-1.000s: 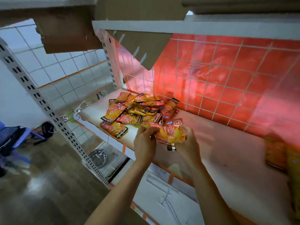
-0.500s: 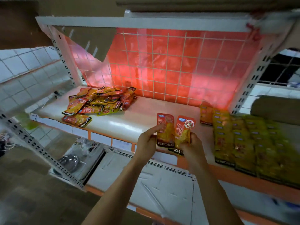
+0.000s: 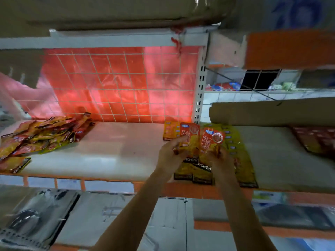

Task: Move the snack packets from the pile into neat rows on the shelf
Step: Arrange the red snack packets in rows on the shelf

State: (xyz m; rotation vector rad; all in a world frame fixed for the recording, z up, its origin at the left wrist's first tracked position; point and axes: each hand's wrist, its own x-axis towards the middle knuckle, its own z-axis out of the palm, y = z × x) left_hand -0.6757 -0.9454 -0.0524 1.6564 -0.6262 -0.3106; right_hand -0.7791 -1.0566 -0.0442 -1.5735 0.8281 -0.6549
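Head view: packets upright above the apparent pinches of left hand, right hand.

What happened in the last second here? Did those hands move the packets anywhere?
Yes. The left hand carried the left packet and the right hand the right packet from the pile, at the left end of the shelf, rightward to the neat rows. Both are now held over them. Nothing was let go. The pile and rows look unchanged.
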